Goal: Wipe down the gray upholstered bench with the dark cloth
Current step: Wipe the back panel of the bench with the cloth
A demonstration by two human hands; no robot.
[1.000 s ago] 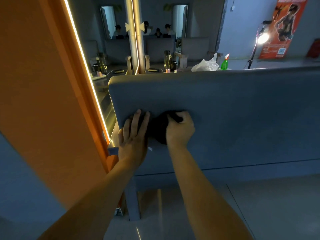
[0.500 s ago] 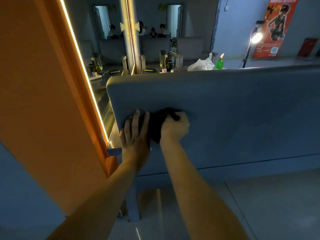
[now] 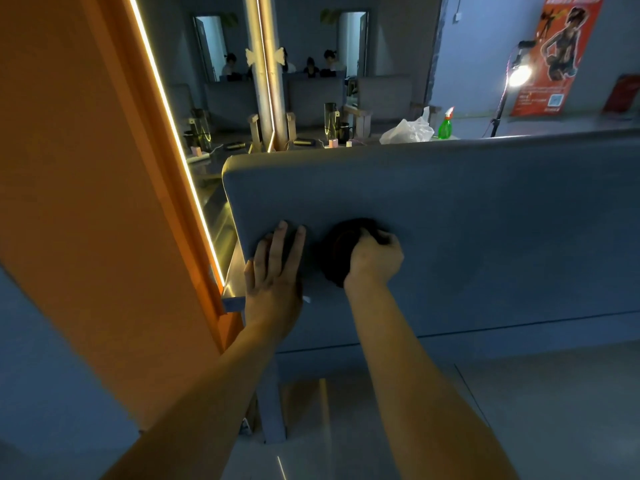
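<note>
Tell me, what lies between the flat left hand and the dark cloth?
Nothing but a narrow strip of the bare gray upholstered bench, seen in the head view. The left hand rests flat on it; the right hand grips the dark cloth.

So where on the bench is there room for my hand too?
The gray bench is bare right of the right hand gripping the dark cloth, and in the strip above both hands. The left end is crowded: the left hand lies flat beside the cloth.
</note>
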